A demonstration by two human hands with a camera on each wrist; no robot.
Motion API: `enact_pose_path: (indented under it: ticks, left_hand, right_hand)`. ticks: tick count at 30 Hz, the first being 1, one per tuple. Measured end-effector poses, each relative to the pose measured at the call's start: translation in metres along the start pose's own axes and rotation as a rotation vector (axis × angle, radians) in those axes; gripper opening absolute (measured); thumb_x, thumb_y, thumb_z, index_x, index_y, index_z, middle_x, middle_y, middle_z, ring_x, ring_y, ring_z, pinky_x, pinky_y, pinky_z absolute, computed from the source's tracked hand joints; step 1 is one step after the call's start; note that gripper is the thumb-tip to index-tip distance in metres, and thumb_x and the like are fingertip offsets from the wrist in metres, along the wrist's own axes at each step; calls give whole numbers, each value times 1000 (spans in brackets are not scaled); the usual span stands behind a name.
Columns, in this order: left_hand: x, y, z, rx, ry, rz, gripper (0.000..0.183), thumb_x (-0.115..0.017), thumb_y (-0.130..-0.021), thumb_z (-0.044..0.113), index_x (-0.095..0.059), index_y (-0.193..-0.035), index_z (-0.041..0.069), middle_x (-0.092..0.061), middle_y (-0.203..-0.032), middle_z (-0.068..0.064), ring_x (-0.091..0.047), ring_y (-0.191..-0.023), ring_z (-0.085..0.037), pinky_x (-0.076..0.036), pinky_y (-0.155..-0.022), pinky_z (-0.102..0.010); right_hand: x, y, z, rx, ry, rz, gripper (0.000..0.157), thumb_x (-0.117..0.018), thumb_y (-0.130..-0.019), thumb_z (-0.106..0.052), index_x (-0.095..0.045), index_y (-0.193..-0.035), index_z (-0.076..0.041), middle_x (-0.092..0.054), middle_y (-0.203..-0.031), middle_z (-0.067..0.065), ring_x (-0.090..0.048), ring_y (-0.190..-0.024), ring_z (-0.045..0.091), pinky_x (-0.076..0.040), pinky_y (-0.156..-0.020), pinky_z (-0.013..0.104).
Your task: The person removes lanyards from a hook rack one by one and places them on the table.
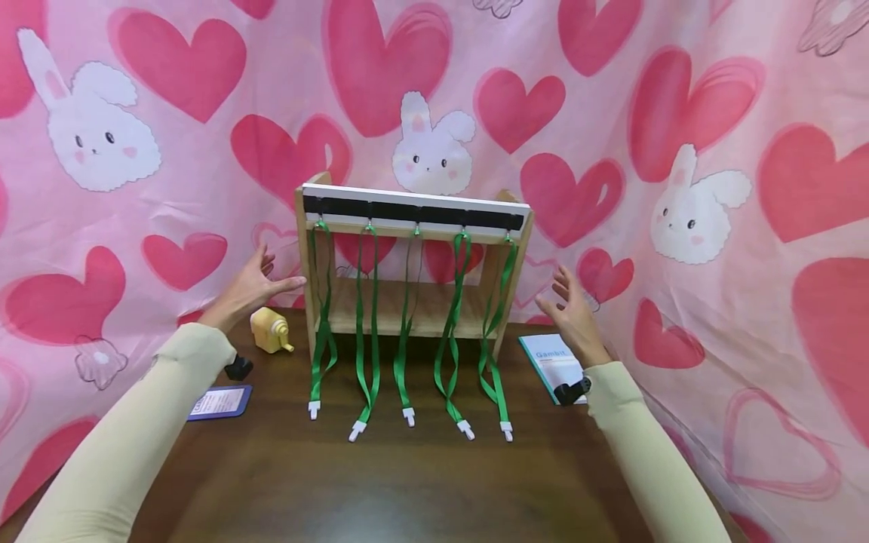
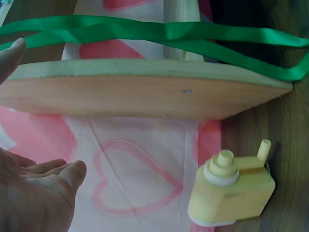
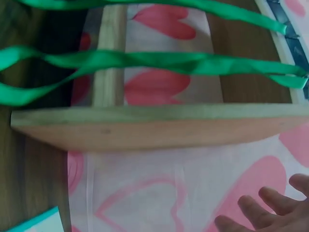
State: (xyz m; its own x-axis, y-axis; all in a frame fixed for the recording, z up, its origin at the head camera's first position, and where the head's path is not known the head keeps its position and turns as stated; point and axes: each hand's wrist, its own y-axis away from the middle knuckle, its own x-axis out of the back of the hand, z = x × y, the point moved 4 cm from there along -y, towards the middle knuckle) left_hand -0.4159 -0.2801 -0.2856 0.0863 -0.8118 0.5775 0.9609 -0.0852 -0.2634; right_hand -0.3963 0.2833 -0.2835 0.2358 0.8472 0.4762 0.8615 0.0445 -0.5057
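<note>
A wooden rack (image 1: pixel 413 330) with a white-and-black top rail stands at the back of the table. Several green lanyards (image 1: pixel 375 317) hang from the rail's hooks, their white clips (image 1: pixel 357 431) lying on the tabletop. My left hand (image 1: pixel 253 286) is held beside the rack's left side panel (image 2: pixel 145 94), fingers spread and nothing in them. On the other side, my right hand (image 1: pixel 573 313) hovers off the right side panel (image 3: pixel 169 128), fingers apart and holding nothing. In the left wrist view, the left thumb (image 2: pixel 10 59) overlaps the panel's front edge.
A pale yellow dispenser bottle (image 1: pixel 270 330) stands left of the rack, below my left hand. A blue-framed badge (image 1: pixel 219 403) lies near the left forearm. A book marked Gambit (image 1: pixel 551 360) lies under my right wrist. A pink heart-print curtain (image 1: pixel 434 45) closes off the back and sides.
</note>
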Motion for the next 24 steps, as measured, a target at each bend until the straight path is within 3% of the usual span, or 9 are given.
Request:
enact_pose_path:
  ticks: [6, 12, 17, 20, 24]
  left_hand:
    - [-4, -6, 1, 30, 52, -24, 114, -68, -92, 50, 14, -161, 9, -1, -171, -21, -9, -157, -43, -20, -124, -59]
    - [-7, -9, 4, 46, 66, -44, 109, -67, -95, 44, 11, -162, 8, -3, -171, -19, -12, -157, -41, -22, -124, -57]
    - [-11, -11, 11, 41, 84, -62, 107, -66, -96, 43, 10, -162, 6, -4, -171, -19, -13, -157, -39, -23, -124, -55]
    - [-13, -12, 15, 21, 67, -51, 102, -66, -96, 42, 2, -162, 4, -10, -170, -22, -18, -156, -41, -24, -124, -55]
    - [-12, -16, 19, -19, 71, -24, 89, -66, -98, 36, -13, -163, 6, -24, -166, -23, -29, -152, -43, -30, -121, -56]
  right_hand:
    - [-8, -4, -11, 3, -88, 91, 75, -67, -96, -31, -29, -159, -18, -40, -160, 12, -41, -146, 33, -34, -120, 57]
    - [-16, -11, -26, 34, -64, 207, 62, -72, -94, -31, -49, -148, -11, -58, -145, 13, -55, -133, 28, -45, -112, 48]
    - [-17, -22, -38, 80, -81, 329, 47, -74, -92, -25, -63, -135, -8, -70, -130, 14, -65, -121, 26, -52, -99, 25]
    - [-19, -27, -45, 99, -101, 382, 41, -75, -91, -21, -68, -129, -8, -73, -123, 14, -69, -114, 26, -51, -90, 14]
    - [-24, -31, -51, 107, -113, 388, 40, -74, -91, -19, -68, -129, -8, -74, -122, 15, -70, -112, 27, -52, -89, 14]
